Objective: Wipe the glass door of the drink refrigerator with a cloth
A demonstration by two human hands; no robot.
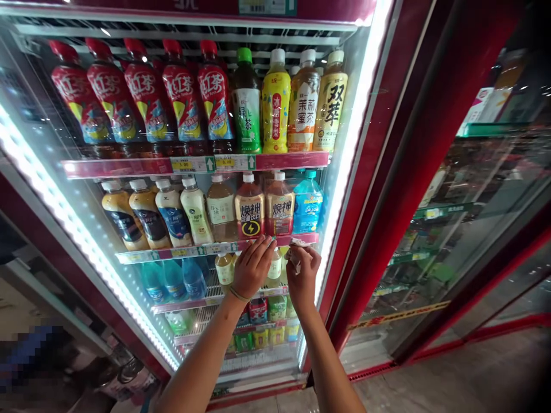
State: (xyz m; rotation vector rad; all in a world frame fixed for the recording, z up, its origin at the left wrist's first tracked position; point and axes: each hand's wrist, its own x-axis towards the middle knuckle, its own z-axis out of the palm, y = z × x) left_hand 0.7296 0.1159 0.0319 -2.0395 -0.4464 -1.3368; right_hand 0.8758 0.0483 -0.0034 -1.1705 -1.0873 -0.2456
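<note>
My left hand (253, 267) lies with its fingers stretched out together against the pink price strip (202, 250) of the second shelf, just under two bottles with dark Chinese lettering, one of them the energy drink bottle (249, 206). To its right, my right hand (303, 276) is closed on a crumpled white tissue (298, 245) at the right end of that strip. A blue bottle (308, 201) stands above the right hand. Small pale bottles (224, 268) on the shelf below are partly hidden by my hands.
Red tea bottles (175, 97) and other drinks line the top shelf (142, 167). Blue bottles (174, 280) stand lower left. Lit LED strips (355, 115) edge the cooler. A red-framed glass door (413, 212) is on the right, above a tiled floor (473, 373).
</note>
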